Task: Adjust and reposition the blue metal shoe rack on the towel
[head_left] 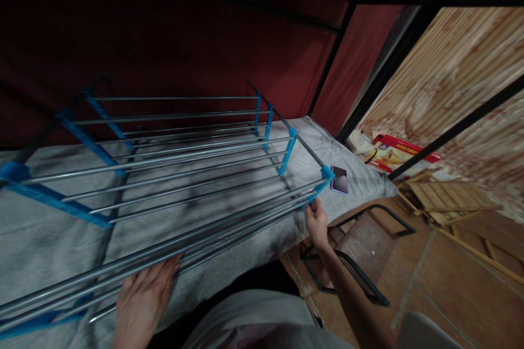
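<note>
A rack (180, 163) of grey metal rods with blue plastic brackets lies on a grey cloth-covered surface. My left hand (145, 294) is at the near rods, back of the hand up. Its fingers lie over a metal rod (102, 313) whose left end is free of the bracket. The fingertips are partly hidden by the rods above. At the near right corner, my right hand (317, 221) pinches the lower end of a blue bracket (321, 185), where the rods meet it. Blue brackets (57, 199) also join the rods on the left side.
A phone (339, 180) lies on the grey cloth (360, 180) right of the rack. A dark-framed chair (364, 240) stands close by my right arm. Beyond are a red and yellow box (405, 152) and a folded wooden piece (450, 196). A dark red panel (184, 54) rises behind.
</note>
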Demonstrator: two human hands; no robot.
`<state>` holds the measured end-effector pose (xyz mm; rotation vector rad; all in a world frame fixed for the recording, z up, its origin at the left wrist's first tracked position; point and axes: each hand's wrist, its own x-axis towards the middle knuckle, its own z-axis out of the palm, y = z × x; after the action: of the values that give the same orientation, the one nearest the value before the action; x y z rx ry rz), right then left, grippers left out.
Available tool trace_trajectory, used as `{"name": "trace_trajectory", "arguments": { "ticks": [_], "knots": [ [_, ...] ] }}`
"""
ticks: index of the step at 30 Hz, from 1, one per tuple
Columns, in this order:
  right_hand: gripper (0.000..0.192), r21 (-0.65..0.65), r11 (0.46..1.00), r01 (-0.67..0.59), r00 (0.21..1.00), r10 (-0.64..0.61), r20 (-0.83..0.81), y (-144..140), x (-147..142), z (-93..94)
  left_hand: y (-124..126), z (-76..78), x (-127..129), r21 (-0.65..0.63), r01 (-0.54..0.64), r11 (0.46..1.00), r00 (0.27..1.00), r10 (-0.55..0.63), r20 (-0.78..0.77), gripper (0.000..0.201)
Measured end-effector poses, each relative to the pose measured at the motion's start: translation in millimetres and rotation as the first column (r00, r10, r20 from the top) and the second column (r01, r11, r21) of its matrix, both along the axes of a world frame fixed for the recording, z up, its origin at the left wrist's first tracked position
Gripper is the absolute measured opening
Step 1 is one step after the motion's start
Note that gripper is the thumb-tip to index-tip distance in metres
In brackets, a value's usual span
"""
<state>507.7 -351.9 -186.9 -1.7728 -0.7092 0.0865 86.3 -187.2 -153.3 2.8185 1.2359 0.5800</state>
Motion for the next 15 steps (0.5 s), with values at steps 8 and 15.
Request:
{"name": "trace_trajectory", "arguments": {
  "ticks": [8,15],
  "knots": [
    [0.050,0.009,1.000,-0.028,0.999,0.028,-0.016,1,-2,-2.9,4,1.8,-4,0.067,-0.007,0.998,1.000,0.007,-0.007,0.050],
    [0.053,0.073,0.975,-0.209,0.969,0.217,-0.121,-3,9,11.8,14,-18.5,-10,0.084,0.002,0.996,0.999,-0.006,0.040,0.048]
  ]
}}
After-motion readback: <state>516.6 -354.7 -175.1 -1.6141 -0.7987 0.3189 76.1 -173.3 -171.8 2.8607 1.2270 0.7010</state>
